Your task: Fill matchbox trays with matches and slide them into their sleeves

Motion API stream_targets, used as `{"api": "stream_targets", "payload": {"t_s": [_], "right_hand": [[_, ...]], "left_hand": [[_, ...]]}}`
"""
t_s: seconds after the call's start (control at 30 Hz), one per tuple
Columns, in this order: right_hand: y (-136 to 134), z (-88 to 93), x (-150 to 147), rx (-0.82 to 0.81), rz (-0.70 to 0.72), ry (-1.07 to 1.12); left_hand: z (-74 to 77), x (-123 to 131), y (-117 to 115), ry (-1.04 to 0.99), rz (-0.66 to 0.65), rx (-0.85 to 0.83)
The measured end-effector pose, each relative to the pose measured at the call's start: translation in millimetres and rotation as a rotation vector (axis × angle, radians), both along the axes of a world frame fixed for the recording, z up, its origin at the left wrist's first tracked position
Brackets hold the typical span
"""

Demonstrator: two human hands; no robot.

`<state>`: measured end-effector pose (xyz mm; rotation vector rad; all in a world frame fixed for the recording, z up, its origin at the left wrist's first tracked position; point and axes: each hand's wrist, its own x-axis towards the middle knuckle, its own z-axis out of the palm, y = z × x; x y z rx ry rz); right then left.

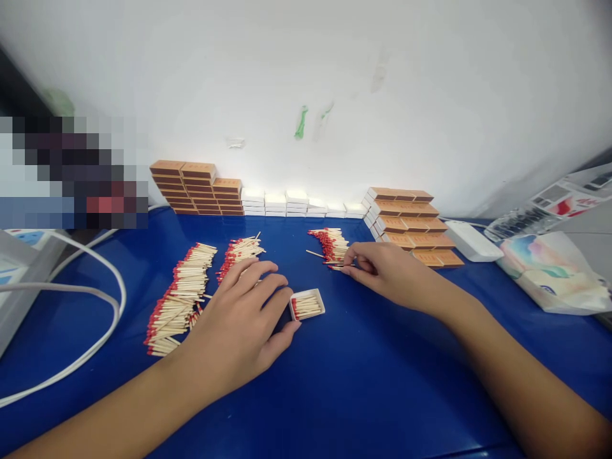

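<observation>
A small white matchbox tray (306, 305) with red-tipped matches in it lies on the blue table (363, 382). My left hand (239, 315) rests palm down just left of it, fingers loosely spread, thumb touching the tray's near corner. My right hand (382, 271) reaches to a pile of red-tipped matches (329, 245) and pinches a few at the pile's near edge. Two more rows of matches lie left: a long match row (179, 296) and a shorter match row (239, 253), partly hidden by my left fingers.
Against the wall stand stacked orange matchbox sleeves (198, 187), white inner trays (296, 204), and another orange sleeve stack (411, 223). A white box (473, 241) and a plastic packet (554, 271) lie right. White cables (90, 306) loop at left beside a grey device (19, 274).
</observation>
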<state>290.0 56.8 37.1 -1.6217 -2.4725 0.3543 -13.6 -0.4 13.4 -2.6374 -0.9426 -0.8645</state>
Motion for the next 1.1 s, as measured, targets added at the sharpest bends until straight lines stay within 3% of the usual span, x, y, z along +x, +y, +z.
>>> {"api": "stream_targets", "payload": {"t_s": [0.5,1.1], "right_hand": [[-4.6,8.9,-0.6,-0.058,0.031,0.001],[-1.0,5.1,1.8,-0.059,-0.008,0.000]], "left_hand": [[0.4,0.3,-0.4,0.000,0.000,-0.006],[-0.2,0.0,0.6,0.005,0.009,0.005]]}}
